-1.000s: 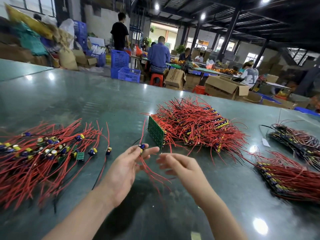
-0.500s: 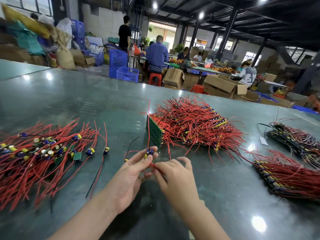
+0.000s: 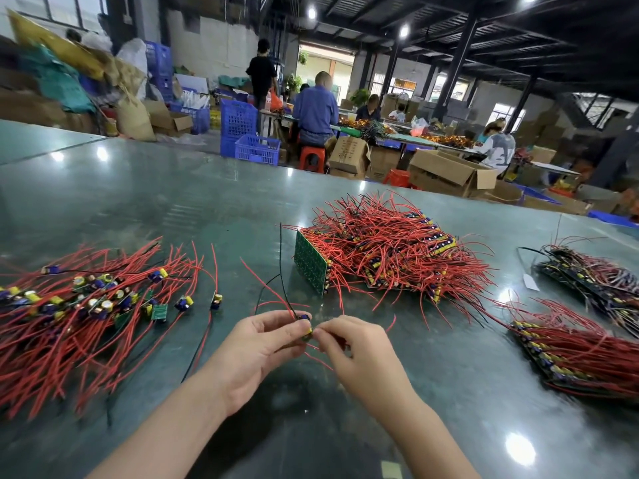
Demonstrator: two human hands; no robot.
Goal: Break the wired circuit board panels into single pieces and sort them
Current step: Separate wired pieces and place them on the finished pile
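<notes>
Low in the middle of the head view, my left hand [image 3: 257, 347] and my right hand [image 3: 349, 344] meet, and both pinch a small wired board piece [image 3: 305, 326] with blue and yellow parts. Its red and black wires stick up and to the left. A heap of single pieces [image 3: 90, 302] with red wires lies at the left. One green panel [image 3: 311, 262] leans upright against a big pile of wired panels [image 3: 397, 250] beyond my hands.
More wired panels lie at the right [image 3: 581, 354] and far right [image 3: 594, 274]. A loose piece [image 3: 216, 301] sits beside the left heap. The dark green table [image 3: 138, 202] is glossy. People work among boxes and blue crates behind it.
My hands have closed in on each other from apart. Both now pinch the small piece that the left hand held alone. Its wires swung up and left.
</notes>
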